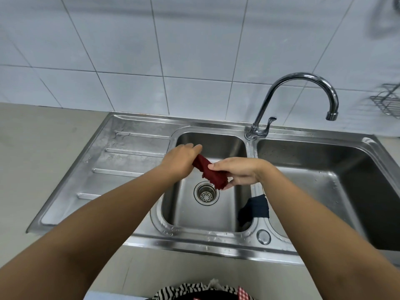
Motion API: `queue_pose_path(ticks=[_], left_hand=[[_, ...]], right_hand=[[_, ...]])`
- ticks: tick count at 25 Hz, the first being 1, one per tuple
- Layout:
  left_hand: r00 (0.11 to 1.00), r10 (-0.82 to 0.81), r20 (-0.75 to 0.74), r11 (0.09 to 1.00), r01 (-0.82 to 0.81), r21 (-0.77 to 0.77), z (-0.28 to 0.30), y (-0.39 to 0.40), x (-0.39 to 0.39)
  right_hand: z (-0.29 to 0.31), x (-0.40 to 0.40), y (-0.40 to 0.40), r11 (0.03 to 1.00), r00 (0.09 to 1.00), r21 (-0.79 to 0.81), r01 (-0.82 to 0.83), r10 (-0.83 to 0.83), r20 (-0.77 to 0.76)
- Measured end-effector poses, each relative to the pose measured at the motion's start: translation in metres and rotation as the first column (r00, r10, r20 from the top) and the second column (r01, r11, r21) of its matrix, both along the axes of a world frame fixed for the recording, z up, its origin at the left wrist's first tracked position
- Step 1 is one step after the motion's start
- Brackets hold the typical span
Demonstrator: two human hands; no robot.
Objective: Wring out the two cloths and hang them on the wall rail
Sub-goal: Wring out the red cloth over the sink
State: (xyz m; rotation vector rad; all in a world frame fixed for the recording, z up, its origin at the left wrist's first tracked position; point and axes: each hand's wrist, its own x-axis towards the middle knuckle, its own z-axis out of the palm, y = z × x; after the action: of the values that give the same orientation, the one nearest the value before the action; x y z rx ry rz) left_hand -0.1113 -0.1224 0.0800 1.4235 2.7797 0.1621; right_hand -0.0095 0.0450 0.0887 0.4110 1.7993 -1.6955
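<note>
A dark red cloth [211, 173] is twisted into a roll between both hands, above the left sink basin [203, 211]. My left hand [180, 160] grips its far end and my right hand [239, 171] grips its near end, whose frayed edge hangs down over the drain. A dark blue cloth [255, 207] lies draped over the divider between the two basins, partly inside the left one and partly hidden by my right forearm. At the top right corner a blurred metal piece on the wall [396, 5] shows; I cannot tell whether it is the rail.
A curved chrome tap [303, 81] rises behind the divider, spout over the right basin [337, 191]. The ribbed drainboard [108, 167] lies to the left. A wire rack [387, 102] is fixed to the tiled wall at the right. The drain strainer [205, 193] sits in the left basin.
</note>
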Motion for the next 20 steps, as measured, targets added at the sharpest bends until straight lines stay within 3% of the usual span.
queue_pose_path(ticks=[4,6,9,11,12,13,15,17,19,20], left_hand=[[0.977,-0.164,-0.133,0.969,0.185,0.165,0.017,0.005,-0.004],[0.959,-0.216,-0.184,0.951,0.249,0.183,0.024,0.009,-0.008],[0.926,-0.277,-0.257,0.948,0.307,0.082,0.032,0.010,-0.013],[0.929,-0.278,-0.244,0.960,0.273,-0.055,0.038,0.008,-0.010],[0.939,-0.265,-0.220,0.961,0.241,-0.133,0.039,0.008,-0.007],[0.952,-0.244,-0.185,0.957,0.205,-0.206,0.038,0.009,-0.003],[0.987,-0.147,-0.071,0.955,0.123,-0.269,0.032,0.013,0.007],[0.993,0.011,0.120,0.967,0.020,-0.254,0.025,0.018,0.017],[0.907,0.150,0.392,0.983,-0.093,-0.161,0.019,0.020,0.026],[0.792,0.194,0.578,0.980,-0.180,-0.081,0.015,0.019,0.031]], right_hand=[[-0.001,0.002,-0.008,0.922,0.986,-0.350,0.166,-0.153,0.065],[0.001,0.002,-0.018,0.914,0.986,-0.380,0.140,-0.095,0.135],[0.005,0.001,-0.023,0.977,0.983,-0.213,-0.028,0.066,0.174],[0.005,-0.004,-0.022,0.985,0.985,0.117,-0.127,0.111,0.131],[0.005,-0.006,-0.021,0.923,0.986,0.346,-0.165,0.145,0.083],[0.005,-0.008,-0.021,0.798,0.980,0.575,-0.183,0.197,0.039],[0.004,-0.010,-0.022,0.425,0.947,0.892,-0.157,0.320,0.015],[0.004,-0.008,-0.020,0.116,0.904,0.991,-0.060,0.428,0.004],[0.001,-0.007,-0.013,-0.015,0.840,0.997,0.073,0.541,-0.053],[-0.001,-0.007,-0.009,-0.034,0.808,0.990,0.136,0.582,-0.091]])
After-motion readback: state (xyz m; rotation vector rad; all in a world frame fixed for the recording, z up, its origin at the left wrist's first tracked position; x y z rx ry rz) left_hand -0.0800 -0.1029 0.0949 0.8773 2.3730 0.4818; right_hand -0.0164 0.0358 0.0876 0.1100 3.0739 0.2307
